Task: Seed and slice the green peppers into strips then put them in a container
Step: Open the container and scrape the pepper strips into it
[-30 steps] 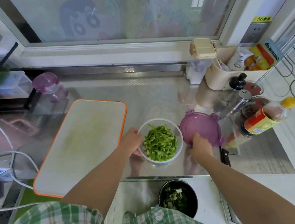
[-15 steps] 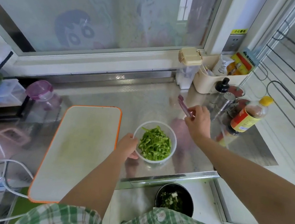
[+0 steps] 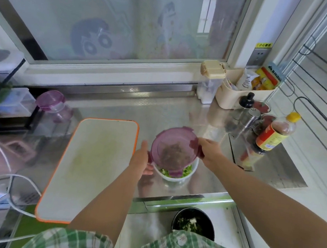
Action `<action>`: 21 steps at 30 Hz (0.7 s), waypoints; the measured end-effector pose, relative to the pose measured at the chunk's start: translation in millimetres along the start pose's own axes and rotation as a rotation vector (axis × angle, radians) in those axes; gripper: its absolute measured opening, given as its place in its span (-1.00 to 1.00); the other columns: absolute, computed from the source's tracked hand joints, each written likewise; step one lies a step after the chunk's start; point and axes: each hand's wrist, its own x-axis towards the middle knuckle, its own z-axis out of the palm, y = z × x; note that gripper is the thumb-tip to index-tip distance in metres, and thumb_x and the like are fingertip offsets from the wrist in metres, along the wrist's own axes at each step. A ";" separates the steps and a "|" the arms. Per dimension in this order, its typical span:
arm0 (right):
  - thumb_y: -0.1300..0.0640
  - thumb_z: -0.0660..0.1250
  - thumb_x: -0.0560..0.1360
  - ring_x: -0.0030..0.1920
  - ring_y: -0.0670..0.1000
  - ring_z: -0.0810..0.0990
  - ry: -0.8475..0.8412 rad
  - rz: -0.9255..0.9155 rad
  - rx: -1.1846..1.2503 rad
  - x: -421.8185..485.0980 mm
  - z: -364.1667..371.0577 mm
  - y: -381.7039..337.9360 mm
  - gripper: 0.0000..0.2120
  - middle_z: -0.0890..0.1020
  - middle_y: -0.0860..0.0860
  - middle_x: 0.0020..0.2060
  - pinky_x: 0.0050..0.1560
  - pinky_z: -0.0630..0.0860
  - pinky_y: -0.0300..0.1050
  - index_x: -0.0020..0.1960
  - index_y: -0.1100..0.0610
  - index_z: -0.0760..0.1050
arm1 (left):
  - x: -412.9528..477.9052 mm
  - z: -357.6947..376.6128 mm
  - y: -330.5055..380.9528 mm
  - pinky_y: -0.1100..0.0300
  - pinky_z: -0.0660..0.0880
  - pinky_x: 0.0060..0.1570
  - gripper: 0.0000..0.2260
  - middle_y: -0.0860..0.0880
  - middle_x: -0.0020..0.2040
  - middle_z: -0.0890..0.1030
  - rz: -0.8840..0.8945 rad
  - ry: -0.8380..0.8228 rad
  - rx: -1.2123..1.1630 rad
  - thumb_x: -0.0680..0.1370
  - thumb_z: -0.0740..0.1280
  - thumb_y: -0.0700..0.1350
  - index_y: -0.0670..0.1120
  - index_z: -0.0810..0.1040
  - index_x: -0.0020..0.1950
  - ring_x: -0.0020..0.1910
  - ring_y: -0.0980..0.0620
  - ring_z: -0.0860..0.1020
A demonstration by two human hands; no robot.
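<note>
Now, lid hiding most pepper strips — right hand pinching it, left hand clasping container

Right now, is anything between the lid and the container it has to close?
Nothing visible. The right hand holds the lid tilted just over the container, its near edge low above the pepper strips. The left hand holds the container's left side, beside the rim, not across it.
</note>
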 end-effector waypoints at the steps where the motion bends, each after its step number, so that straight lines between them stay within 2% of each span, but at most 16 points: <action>1: 0.39 0.28 0.46 -0.37 0.09 0.47 0.006 0.009 -0.036 0.0 -0.7 7.6 -0.88 0.54 0.18 -0.38 -0.35 0.47 -0.11 -0.23 0.37 0.54 | -1.4 -0.8 -0.6 0.02 0.61 -0.21 -0.50 -0.18 -0.09 0.59 -0.008 -0.016 0.019 0.65 0.05 0.24 -0.17 0.49 0.09 -0.14 -0.19 0.62; 3: 0.32 0.26 0.50 -0.34 0.07 0.48 0.023 -0.020 -0.160 -1.8 -4.3 16.4 -0.85 0.55 0.18 -0.29 -0.34 0.51 -0.12 -0.05 0.40 0.55 | 0.2 -1.1 -4.6 -0.04 0.64 -0.18 -0.62 -0.17 -0.15 0.57 0.000 -0.026 0.047 0.62 0.24 0.10 -0.23 0.47 0.14 -0.23 -0.16 0.63; 4: 0.28 0.26 0.52 -0.32 0.04 0.50 0.026 -0.050 -0.244 -3.3 -6.9 17.9 -0.85 0.56 0.17 -0.25 -0.34 0.51 -0.14 0.00 0.34 0.55 | 2.4 -0.9 -7.4 -0.08 0.65 -0.14 -0.65 -0.15 -0.20 0.56 0.015 -0.032 0.056 0.61 0.30 0.03 -0.26 0.48 0.18 -0.28 -0.14 0.63; 7: 0.20 0.38 0.49 -0.31 0.03 0.56 0.030 -0.124 -0.498 -7.7 -14.6 18.3 -0.89 0.60 0.11 -0.20 -0.28 0.56 -0.11 -0.01 0.19 0.52 | 3.2 0.8 -11.9 -0.08 0.65 -0.17 -0.68 -0.14 -0.24 0.54 0.036 -0.033 0.091 0.58 0.37 -0.09 -0.26 0.47 0.24 -0.36 -0.11 0.63; 9: 0.22 0.43 0.45 -0.39 0.03 0.54 0.001 -0.086 -0.588 -10.6 -18.4 19.3 -0.85 0.59 0.11 -0.23 -0.36 0.52 -0.15 -0.04 0.15 0.48 | 1.5 1.4 -13.8 -0.04 0.65 -0.25 -0.67 -0.16 -0.19 0.55 0.020 -0.037 0.092 0.56 0.40 -0.16 -0.22 0.41 0.24 -0.36 -0.12 0.63; 13: 0.34 0.42 0.44 -0.50 0.04 0.42 -0.094 -0.008 -0.427 -12.6 -25.9 23.2 -0.94 0.52 0.17 -0.39 -0.55 0.44 -0.24 -0.17 0.26 0.54 | 0.5 1.2 -16.2 -0.04 0.64 -0.31 -0.64 -0.26 0.00 0.58 -0.009 -0.053 0.038 0.53 0.42 -0.25 -0.16 0.34 0.25 -0.33 -0.16 0.63; 16: 0.34 0.43 0.43 -0.47 0.07 0.48 -0.190 0.091 -0.383 -8.1 -35.5 20.3 -0.89 0.54 0.22 -0.36 -0.45 0.51 -0.16 -0.10 0.37 0.55 | 0.7 0.6 -12.6 -0.04 0.65 -0.27 -0.67 -0.26 0.15 0.55 0.004 -0.038 0.081 0.53 0.42 -0.25 -0.15 0.35 0.19 -0.22 -0.19 0.64; 18: 0.31 0.42 0.44 -0.33 0.13 0.60 -0.326 0.249 -0.437 -6.5 -42.8 16.2 -0.80 0.61 0.26 -0.23 -0.26 0.59 -0.07 0.01 0.40 0.53 | 0.8 1.3 -9.4 -0.08 0.63 -0.10 -0.63 -0.19 0.18 0.51 0.095 0.054 0.286 0.52 0.44 -0.17 -0.11 0.34 0.23 -0.10 -0.21 0.63; 20: 0.29 0.37 0.48 -0.14 0.17 0.67 -0.484 0.429 -0.544 -10.3 -48.5 11.6 -0.78 0.65 0.27 -0.12 -0.07 0.62 -0.03 0.08 0.39 0.51 | 1.4 2.2 -6.1 -0.02 0.54 0.11 -0.50 -0.18 0.24 0.42 0.269 0.204 0.657 0.51 0.45 -0.07 -0.04 0.31 0.38 0.10 -0.22 0.56; 21: 0.27 0.35 0.50 -0.07 0.17 0.67 -0.548 0.485 -0.586 -12.8 -49.7 10.7 -0.77 0.66 0.25 -0.08 -0.02 0.62 -0.01 0.10 0.37 0.50 | -0.6 4.1 -3.1 -0.02 0.47 0.16 -0.46 -0.19 0.27 0.36 0.380 0.268 0.804 0.51 0.44 -0.05 0.00 0.30 0.43 0.20 -0.22 0.49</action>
